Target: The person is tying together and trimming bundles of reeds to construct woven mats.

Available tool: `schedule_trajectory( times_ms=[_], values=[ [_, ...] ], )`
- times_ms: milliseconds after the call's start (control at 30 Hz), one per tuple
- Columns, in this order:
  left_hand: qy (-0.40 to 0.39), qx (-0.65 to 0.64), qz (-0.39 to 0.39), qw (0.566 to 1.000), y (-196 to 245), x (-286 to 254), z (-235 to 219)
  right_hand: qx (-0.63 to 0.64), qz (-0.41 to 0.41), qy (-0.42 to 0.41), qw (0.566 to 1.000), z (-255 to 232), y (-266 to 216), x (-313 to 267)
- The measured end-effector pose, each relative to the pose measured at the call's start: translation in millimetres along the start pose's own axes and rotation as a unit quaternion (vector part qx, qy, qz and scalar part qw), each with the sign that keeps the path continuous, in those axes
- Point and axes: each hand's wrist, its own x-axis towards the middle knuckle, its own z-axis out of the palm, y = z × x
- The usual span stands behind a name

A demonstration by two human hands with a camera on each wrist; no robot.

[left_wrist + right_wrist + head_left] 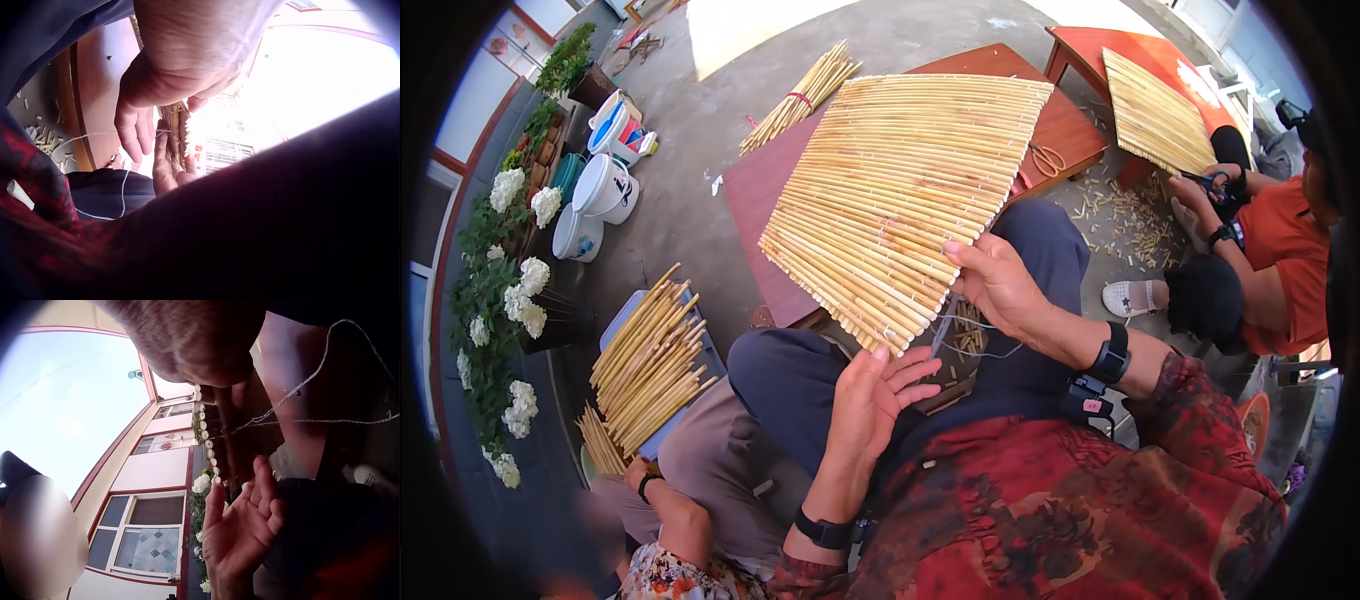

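The mat [905, 175] is straw yellow with brown blotches, striped by its sticks and white at their cut ends. The string [319, 421] is white. The shirt [1020, 510] is deep red, mottled with dark patches, above dark blue trousers [795, 380]. Both wristbands [1112, 354] are black. The tray [712, 362] is blue, the flowers [520, 408] white among green leaves [485, 290]. A neighbour's top [1293, 285] is plain orange. The window [152, 550] shows darker blue-grey diamonds on pale blue, framed in white.

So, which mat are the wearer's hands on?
The middle mat: right hand pinches its edge, left hand touches its corner. The other mat is by the orange shirt.
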Motion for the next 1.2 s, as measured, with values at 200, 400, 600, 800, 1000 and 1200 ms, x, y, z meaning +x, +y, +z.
schedule_trajectory(
  times_ms=[200, 400, 600, 800, 1000, 1200],
  values=[
    [0.102, -0.157, 0.067, 0.980, 7, 34, -11, -0.001, 0.004, 0.037, 0.999, 8, 34, 36],
    [0.170, -0.173, 0.090, 0.966, 20, 49, -11, -0.121, 0.052, 0.018, 0.991, -7, 27, 48],
    [0.174, -0.151, 0.040, 0.972, -5, 60, -27, -0.199, 0.262, -0.040, 0.943, -14, 49, 34],
    [0.174, -0.166, 0.048, 0.970, -16, 67, -29, -0.169, 0.215, -0.014, 0.962, -22, 68, 33],
    [0.191, -0.168, 0.036, 0.966, -20, 70, -26, -0.185, 0.255, -0.032, 0.949, -31, 69, 31],
    [0.195, -0.171, 0.038, 0.965, -22, 70, -29, -0.178, 0.240, -0.039, 0.954, -34, 82, 37]
  ],
)
